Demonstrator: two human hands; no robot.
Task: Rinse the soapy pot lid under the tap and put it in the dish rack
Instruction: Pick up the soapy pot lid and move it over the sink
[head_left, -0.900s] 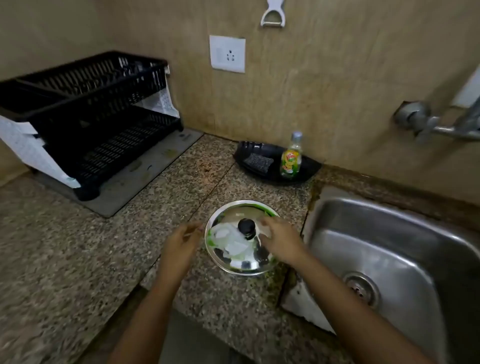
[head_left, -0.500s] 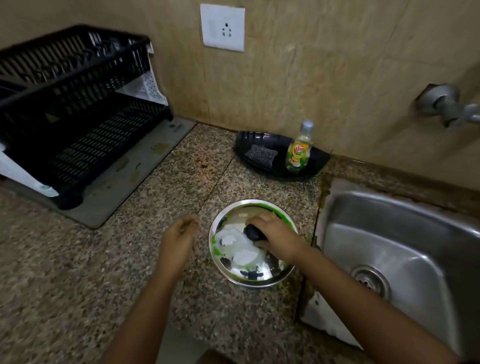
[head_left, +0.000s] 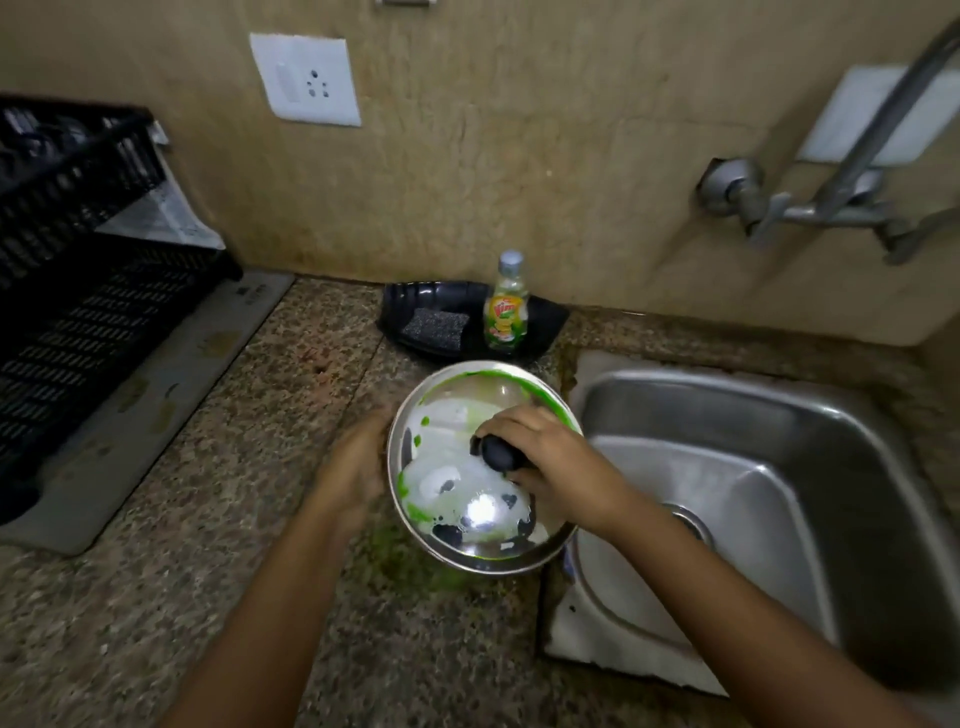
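A round steel pot lid (head_left: 457, 499) smeared with white foam and green soap is tilted up off the granite counter, beside the sink's left rim. My right hand (head_left: 540, 457) grips its black knob (head_left: 496, 452) from the right. My left hand (head_left: 353, 467) is blurred, fingers apart, at the lid's left edge; whether it touches the rim I cannot tell. The wall tap (head_left: 810, 208) sticks out at the upper right above the steel sink (head_left: 779, 415). The black two-tier dish rack (head_left: 78, 260) stands at the far left.
A black tray (head_left: 545, 325) against the wall holds a scrub pad (head_left: 436, 327) and a dish soap bottle (head_left: 506, 306). A grey mat (head_left: 156, 405) lies under the rack. Green soap stains the counter below the lid. A wall socket (head_left: 306, 78) sits above.
My right hand closed on the knob and lifted the lid, tilting it and carrying it slightly toward the sink. My left hand moved in to the lid's left edge.
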